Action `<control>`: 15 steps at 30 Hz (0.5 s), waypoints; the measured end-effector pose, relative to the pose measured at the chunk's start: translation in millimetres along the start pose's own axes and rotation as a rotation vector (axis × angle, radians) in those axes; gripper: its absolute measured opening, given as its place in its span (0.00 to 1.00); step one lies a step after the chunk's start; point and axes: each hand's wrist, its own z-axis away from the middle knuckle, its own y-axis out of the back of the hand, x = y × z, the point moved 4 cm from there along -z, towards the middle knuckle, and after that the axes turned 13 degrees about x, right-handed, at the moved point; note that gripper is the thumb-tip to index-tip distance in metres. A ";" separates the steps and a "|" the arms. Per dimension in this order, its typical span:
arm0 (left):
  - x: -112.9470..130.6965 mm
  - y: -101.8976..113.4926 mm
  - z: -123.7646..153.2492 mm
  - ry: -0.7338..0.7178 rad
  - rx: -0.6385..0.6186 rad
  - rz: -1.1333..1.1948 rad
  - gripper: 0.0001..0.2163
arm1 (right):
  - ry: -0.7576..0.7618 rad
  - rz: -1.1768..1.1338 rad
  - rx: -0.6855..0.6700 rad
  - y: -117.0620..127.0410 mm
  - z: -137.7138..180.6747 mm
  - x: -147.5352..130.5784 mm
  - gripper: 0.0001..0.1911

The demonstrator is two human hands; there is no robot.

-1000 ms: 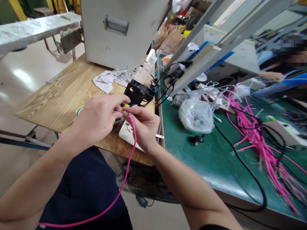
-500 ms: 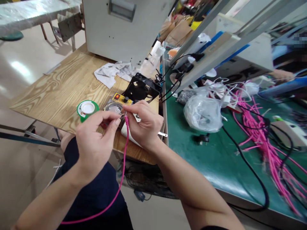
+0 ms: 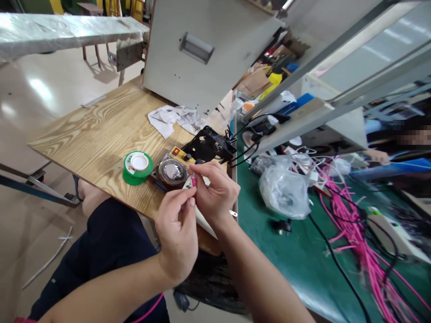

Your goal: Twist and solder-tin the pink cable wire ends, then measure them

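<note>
A pink cable (image 3: 194, 181) has its end between my two hands, and its lower run shows again under my left forearm. My left hand (image 3: 178, 229) pinches the cable just below its end, thumb against forefinger. At the tip, my right hand (image 3: 217, 190) is closed in a pinch on the cable's end; the fine wires there are mostly hidden by the fingers. Just beyond my fingertips sits a round solder pot (image 3: 173, 172) with a shiny silvery surface and a yellow control panel (image 3: 182, 154) with a lit red switch. A green spool (image 3: 136, 177) stands left of it.
A black fan (image 3: 210, 144) stands behind the pot, near a white rag (image 3: 168, 119). On the green bench (image 3: 249, 260) at right lie a clear plastic bag (image 3: 284, 190), a black plug (image 3: 284, 227) and a bundle of pink cables (image 3: 357, 229). Another person's hand (image 3: 375, 157) is at far right.
My left hand has moved from the cable's left side to below its end, gripping it there. The cable end has turned more upright. The camera view has shifted.
</note>
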 end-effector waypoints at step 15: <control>3.1 3.3 21.1 -0.339 -0.189 -0.255 0.27 | -0.048 -0.007 -0.059 -6.5 1.6 8.8 0.11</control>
